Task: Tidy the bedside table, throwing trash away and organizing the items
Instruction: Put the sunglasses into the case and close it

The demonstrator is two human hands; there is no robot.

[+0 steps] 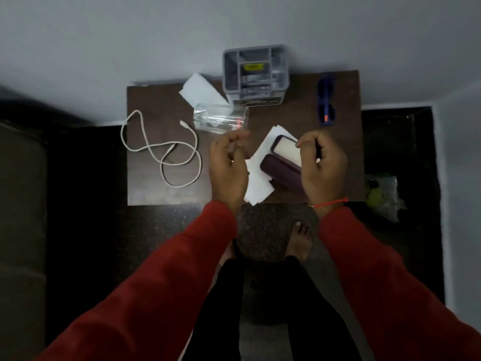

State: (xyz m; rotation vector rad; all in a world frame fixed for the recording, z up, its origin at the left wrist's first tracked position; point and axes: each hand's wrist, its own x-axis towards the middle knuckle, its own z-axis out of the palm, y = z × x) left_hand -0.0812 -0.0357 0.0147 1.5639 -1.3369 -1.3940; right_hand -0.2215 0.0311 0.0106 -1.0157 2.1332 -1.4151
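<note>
Above the bedside table (pixel 161 194), left hand (pixel 227 162) and right hand (pixel 321 165) hover loosely curled, apparently empty. White paper (pixel 256 178) lies under the purple case (pixel 282 168), near the front edge. Advice: lift case first, then pinch paper clear.

- My left hand (pixel 227 166) sits at about 11 o'clock from my feet, fingers curled loosely inward, thumb against fingertips.
- My right hand (pixel 321 168) at 1 o'clock, fingers likewise curled, thumb pinched to forefinger.
- Both forearms in red sleeves, converging forward.
</note>
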